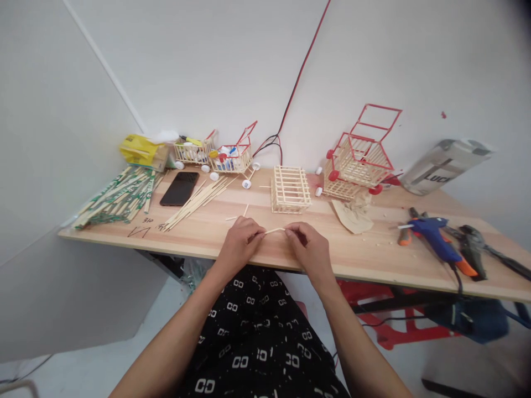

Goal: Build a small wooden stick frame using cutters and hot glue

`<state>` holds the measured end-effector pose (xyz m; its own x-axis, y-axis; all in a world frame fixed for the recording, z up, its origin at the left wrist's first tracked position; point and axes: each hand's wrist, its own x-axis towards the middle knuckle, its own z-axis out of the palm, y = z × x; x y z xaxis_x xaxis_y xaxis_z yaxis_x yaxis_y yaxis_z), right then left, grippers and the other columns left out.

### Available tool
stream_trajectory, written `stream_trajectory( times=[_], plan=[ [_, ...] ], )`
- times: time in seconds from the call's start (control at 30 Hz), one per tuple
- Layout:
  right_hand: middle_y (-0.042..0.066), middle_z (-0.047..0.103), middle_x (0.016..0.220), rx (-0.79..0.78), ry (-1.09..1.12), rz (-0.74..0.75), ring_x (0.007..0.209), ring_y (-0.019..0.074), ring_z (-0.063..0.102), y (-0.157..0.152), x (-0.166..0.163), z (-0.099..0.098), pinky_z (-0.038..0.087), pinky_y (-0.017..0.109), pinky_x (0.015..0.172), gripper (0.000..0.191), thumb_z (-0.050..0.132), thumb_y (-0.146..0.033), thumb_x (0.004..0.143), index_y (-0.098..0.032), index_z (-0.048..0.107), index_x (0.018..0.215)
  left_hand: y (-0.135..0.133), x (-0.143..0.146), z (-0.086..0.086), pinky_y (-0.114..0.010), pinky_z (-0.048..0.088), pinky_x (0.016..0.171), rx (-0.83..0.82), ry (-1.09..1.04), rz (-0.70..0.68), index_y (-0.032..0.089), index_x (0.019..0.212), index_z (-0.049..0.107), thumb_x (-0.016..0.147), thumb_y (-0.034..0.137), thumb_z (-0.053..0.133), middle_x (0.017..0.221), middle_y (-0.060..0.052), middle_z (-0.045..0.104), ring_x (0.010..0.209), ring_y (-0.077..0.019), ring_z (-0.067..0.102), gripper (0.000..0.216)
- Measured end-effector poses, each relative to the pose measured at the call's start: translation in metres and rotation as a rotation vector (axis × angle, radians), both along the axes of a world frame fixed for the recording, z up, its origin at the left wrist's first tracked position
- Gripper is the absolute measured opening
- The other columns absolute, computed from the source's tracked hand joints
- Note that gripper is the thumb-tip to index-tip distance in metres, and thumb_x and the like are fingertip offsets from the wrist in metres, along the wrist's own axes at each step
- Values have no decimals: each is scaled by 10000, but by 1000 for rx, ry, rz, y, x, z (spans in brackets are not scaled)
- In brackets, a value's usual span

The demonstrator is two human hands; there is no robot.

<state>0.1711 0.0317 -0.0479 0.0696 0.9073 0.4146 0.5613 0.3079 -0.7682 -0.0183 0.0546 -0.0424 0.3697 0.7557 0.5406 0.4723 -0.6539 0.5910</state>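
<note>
Between my two hands runs a short wooden stick (pixel 274 230), slightly bent or angled near its right end. My left hand (pixel 244 236) pinches its left end, and my right hand (pixel 307 243) pinches the right end, both close to the table's front edge. Just beyond them a small slatted crate of wooden sticks (pixel 291 189) sits on the table, one stick jutting from its left side. Two short loose stick pieces (pixel 237 218) lie beyond my left hand.
Loose sticks (pixel 199 202), a phone (pixel 179 188) and wrapped chopsticks (pixel 120 199) lie on the left. Small stick carts (pixel 232 160) stand at the wall; a larger red-trimmed cart (pixel 359 160) is right of the crate. A blue glue gun (pixel 435 237) and pliers (pixel 470 249) lie far right.
</note>
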Motion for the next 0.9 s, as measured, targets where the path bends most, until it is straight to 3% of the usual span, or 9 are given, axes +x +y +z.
stream_trajectory(
  times=[0.9],
  plan=[
    [27, 669, 848, 4, -13, 5, 768, 174, 596, 0, 0, 0, 442, 275, 716, 146, 532, -290, 860, -201, 647, 858, 0, 0, 1, -334, 401, 771, -16, -4, -7, 173, 792, 645, 880, 163, 545, 768, -30, 638, 792, -176, 527, 133]
  ],
)
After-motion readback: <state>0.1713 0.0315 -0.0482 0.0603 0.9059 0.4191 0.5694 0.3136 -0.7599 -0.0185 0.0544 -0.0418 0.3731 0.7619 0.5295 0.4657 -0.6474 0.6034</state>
